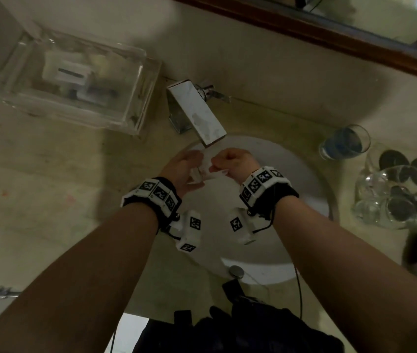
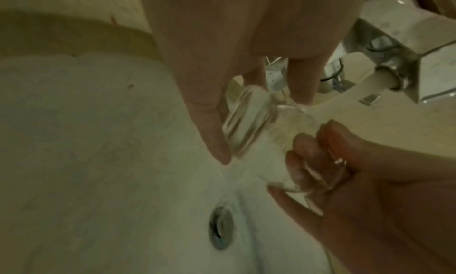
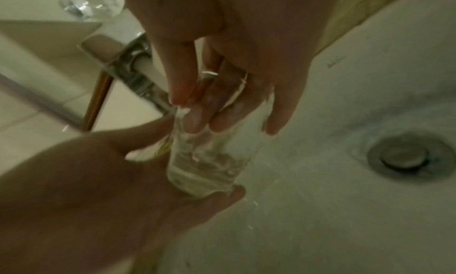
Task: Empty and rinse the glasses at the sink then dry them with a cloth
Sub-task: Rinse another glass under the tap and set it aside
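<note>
Broadly, a beige counter [image 1: 49,200] takes up most of the head view, with a white sink [image 1: 291,200] sunk into it right beneath both hands. Up and to the left of the fingers sits a clear box [image 1: 80,80] holding some white items that are too blurred to name. A square chrome tap [image 1: 197,113] juts out just beyond the fingertips, its spout over the basin. Well to the right of the right hand stands a cluster of clear glasses [image 1: 391,197] on dark coasters, and beside them a blue glass [image 1: 345,143] — all on the counter, none touched. The left hand [image 1: 182,169] and the right hand [image 1: 235,164] meet under the spout around one glass [image 3: 207,161], which lies tilted between them over the basin. The left hand's fingers curl round its thick base, the thumb along one side, gripping it. The right hand has two or three fingers [image 3: 197,114] pushed inside the mouth, with the thumb and little finger outside on the wall — a grip across the rim. White foam or froth clings inside the glass, and droplets show near its base. Below the fingers, on the sink floor, lies the round metal drain [image 2: 220,224]; its plug looks raised, though blur makes that uncertain.
</note>
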Available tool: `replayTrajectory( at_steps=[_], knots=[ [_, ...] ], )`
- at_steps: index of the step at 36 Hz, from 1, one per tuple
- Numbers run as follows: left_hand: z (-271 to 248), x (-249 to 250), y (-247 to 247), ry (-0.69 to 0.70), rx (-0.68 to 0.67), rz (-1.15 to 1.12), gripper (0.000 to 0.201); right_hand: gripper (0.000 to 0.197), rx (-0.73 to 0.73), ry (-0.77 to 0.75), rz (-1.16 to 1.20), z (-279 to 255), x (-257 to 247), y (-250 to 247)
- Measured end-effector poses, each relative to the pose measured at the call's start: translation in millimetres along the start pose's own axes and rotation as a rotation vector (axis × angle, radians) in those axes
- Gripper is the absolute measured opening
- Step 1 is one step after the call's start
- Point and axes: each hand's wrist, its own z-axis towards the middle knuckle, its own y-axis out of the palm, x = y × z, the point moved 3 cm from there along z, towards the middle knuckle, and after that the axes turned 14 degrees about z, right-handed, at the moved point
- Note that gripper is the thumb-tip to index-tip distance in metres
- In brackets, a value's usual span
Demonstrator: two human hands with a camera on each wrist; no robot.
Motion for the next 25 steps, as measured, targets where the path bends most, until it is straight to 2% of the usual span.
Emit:
replayTrajectory(
  at_steps=[2, 3, 6, 7, 8, 9, 12, 14, 16, 19, 21, 23, 25],
  knots=[
    [-1.1, -1.1, -2.0, -0.038, -0.015, 0.022, 0.036, 0.018, -0.010, -0.037, -0.091, -2.6, -0.5, 3.1],
    [-1.9, -1.1, -2.8, -0.060, -0.031, 0.032, 0.049, 0.017, -0.015, -0.040, -0.132, -3.5, -0.1, 4.4],
    [2.8, -5.1, -4.6, -0.142, -0.087, 0.085, 0.114, 0.008, -0.042, -0.043, -0.261, -7.8, -3.1, 7.8],
    [4.1, -4.6, -4.6, -0.146, -0.105, 0.104, 0.124, 0.007, -0.061, -0.050, -0.302, -9.7, -5.2, 9.7],
    [2.6, -2.2, -3.5, -0.144, -0.116, 0.124, 0.121, 0.010, -0.085, -0.062, -0.342, -11.1, -6.8, 12.1],
    [-2.4, 2.2, -0.9, -0.137, -0.121, 0.143, 0.107, 0.013, -0.110, -0.075, -0.386, -13.7, -9.3, 15.4],
    [-8.4, 11.1, 3.1, -0.101, -0.092, 0.152, 0.045, 0.018, -0.157, -0.102, -0.494, -18.8, -14.9, 22.6],
    [-9.0, 12.5, 3.3, -0.093, -0.071, 0.124, 0.028, 0.020, -0.169, -0.119, -0.517, -21.3, -18.1, 25.0],
    [-9.8, 12.4, 4.4, -0.085, -0.033, 0.093, 0.026, 0.020, -0.123, -0.167, -0.498, -21.5, -20.2, 23.2],
    [-8.0, 7.9, 2.7, -0.096, 0.053, 0.040, 0.032, 0.016, 0.129, -0.195, -0.287, -17.9, -19.7, 4.3],
    [-5.9, 3.5, -0.9, -0.107, 0.089, 0.019, 0.039, 0.024, 0.242, -0.129, -0.111, -12.6, -14.3, -10.2],
    [-7.3, 2.6, -2.0, -0.102, 0.077, -0.008, 0.037, 0.039, 0.207, 0.035, 0.070, -7.2, -4.3, -15.8],
    [-9.8, 4.4, 2.0, -0.105, 0.018, -0.073, 0.030, 0.049, 0.113, 0.218, 0.160, -6.1, 6.1, -13.2]
  ],
)
